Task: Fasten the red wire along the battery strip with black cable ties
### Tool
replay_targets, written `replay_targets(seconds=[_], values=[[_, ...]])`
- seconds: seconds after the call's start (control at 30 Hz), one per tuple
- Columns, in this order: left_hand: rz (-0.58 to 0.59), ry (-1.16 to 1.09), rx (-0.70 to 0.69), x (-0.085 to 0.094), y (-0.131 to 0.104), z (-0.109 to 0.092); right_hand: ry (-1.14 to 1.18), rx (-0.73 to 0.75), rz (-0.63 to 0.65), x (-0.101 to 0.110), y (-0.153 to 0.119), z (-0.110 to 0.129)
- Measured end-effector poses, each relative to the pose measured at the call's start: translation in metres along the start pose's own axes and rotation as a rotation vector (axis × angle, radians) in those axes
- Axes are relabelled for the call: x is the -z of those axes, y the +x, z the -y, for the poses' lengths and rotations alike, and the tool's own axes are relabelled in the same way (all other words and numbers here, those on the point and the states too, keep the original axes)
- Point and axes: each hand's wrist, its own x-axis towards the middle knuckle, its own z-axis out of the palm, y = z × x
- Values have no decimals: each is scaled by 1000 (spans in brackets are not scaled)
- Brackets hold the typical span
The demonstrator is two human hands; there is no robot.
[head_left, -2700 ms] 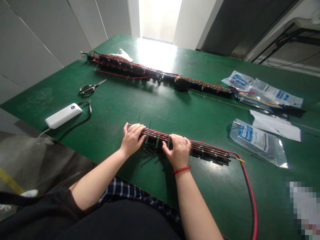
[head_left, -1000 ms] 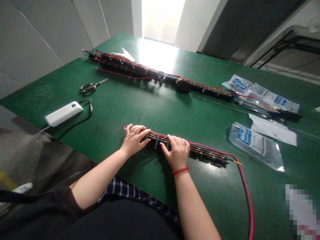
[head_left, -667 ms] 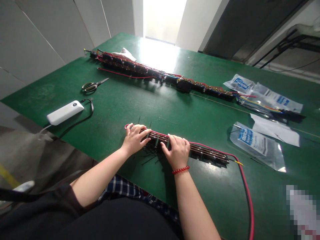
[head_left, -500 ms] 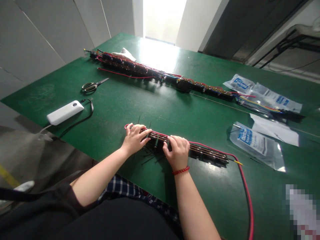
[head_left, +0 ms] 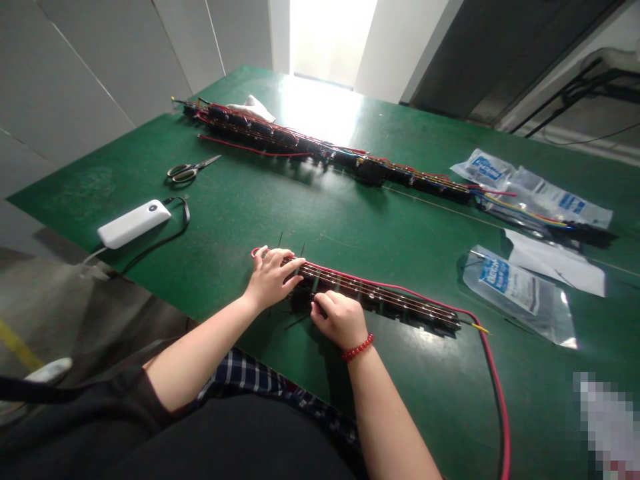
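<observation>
- Right hand (head_left: 340,319), centre of the clock, 12 pointing away from the person: fingers curled, thumb drawn up to the bent forefinger, at the near edge of the black strip (head_left: 390,299); cannot tell whether anything is pinched inside
- Left hand (head_left: 270,275), at 10 o'clock: fingers spread and laid across the top of the strip, not closed round it
- Black strip, thin metal lines along its top: lies on the green table (head_left: 400,233), running from 10 o'clock, under the left hand, to 3
- Red cable (head_left: 493,373): follows the strip's far edge, then bends away toward 4; a yellow tip (head_left: 481,329) sits beside it at 3
- Thin black sticks (head_left: 303,251): two poke up at 11, others jut out at 9
- Bead bracelet (head_left: 358,349), red: on the right wrist, at 5
- Scissors (head_left: 186,173): at 10, farther off
- White box (head_left: 131,225) with a black cord (head_left: 163,238): between 9 and 10
- Long wired bar (head_left: 370,171): well apart, from between 10 and 11 round to 2, white cloth (head_left: 256,108) behind it at 11
- Clear bags (head_left: 520,293) with blue labels: two at 2, one near 3, white paper (head_left: 560,264) between
</observation>
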Motion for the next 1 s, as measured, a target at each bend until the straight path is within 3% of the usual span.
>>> replay_targets(seconds=[0.17,0.37,0.73,1.0], values=[[6,-6,6,0,0,0,0,-22,85,-3,-1,1],[3,-14,10,1,0,0,-21,-49,90,-3,-1,1],[-12,-40,37,4,2,-2,-71,-45,23,-5,0,0],[-14,-22,38,4,2,-2,130,-69,-61,1,0,0]])
